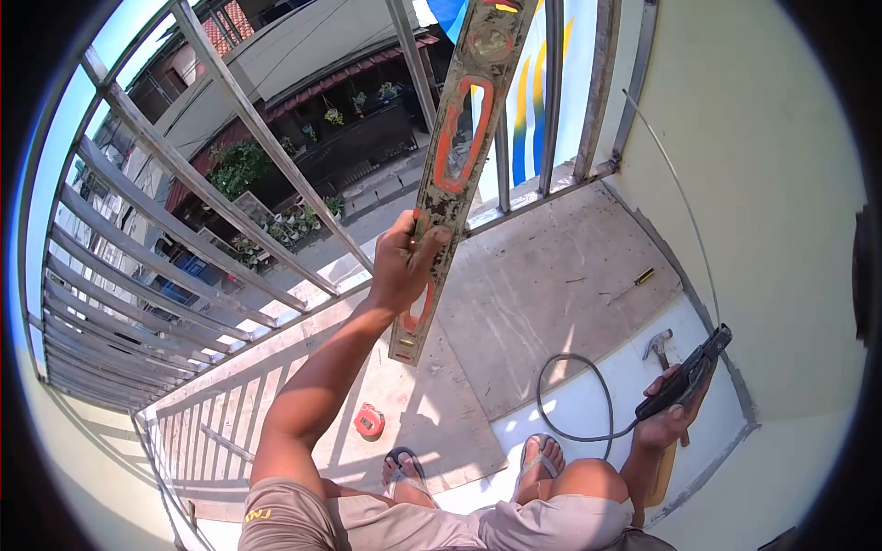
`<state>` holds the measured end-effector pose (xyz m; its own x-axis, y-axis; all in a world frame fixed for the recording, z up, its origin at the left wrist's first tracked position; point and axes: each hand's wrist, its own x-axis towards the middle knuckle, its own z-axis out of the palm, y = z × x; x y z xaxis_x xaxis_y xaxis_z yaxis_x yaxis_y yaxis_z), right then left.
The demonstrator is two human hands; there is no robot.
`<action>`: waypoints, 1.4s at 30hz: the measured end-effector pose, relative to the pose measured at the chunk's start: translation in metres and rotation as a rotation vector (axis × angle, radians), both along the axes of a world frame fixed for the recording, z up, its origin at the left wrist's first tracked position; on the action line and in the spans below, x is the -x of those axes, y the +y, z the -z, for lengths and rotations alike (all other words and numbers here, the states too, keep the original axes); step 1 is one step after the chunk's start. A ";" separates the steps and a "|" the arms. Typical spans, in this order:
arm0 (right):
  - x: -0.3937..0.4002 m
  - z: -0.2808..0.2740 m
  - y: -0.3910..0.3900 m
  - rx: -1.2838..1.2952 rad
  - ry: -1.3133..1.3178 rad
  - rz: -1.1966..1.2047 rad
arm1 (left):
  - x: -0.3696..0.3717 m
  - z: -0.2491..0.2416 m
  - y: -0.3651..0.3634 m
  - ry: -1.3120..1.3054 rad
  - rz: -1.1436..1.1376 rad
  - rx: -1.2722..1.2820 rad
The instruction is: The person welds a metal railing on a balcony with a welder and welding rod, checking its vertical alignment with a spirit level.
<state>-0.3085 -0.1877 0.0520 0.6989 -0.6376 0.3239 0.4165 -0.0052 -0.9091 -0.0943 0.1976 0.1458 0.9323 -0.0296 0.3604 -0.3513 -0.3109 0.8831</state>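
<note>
My left hand (406,262) is closed round a long, dirty spirit level (459,138) with orange-rimmed openings, held up and tilted in front of the railing. At the lower right, my right hand (669,413) grips a black welding electrode holder (684,376). A thin rod (684,197) rises from its jaws along the wall, and a black cable (608,404) loops from its rear end over the floor. Just behind the right hand a hammer (658,344) lies on the white floor, partly hidden. A red tape measure (369,421) rests on the board left of my feet.
Metal railing (234,216) runs along the left and front, with a street beyond. A pale wall (781,230) bounds the right. Brown boards (542,285) cover part of the floor. A small yellow-and-black item (645,275) lies near the wall, and a metal strip (227,443) lies at left.
</note>
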 end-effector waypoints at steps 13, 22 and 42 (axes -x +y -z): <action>-0.010 -0.009 0.026 0.068 0.044 0.036 | 0.113 0.030 0.115 0.951 0.330 -0.354; -0.023 0.001 0.033 0.070 0.083 -0.030 | 0.108 0.003 0.147 0.989 0.353 0.183; -0.016 -0.002 0.027 0.038 0.120 -0.037 | 0.066 -0.070 0.186 0.034 -0.338 0.116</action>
<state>-0.2921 -0.1608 0.0536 0.7572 -0.5994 0.2595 0.3051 -0.0267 -0.9519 -0.1606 0.3839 0.2159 0.8939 0.3215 0.3122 -0.2159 -0.3015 0.9287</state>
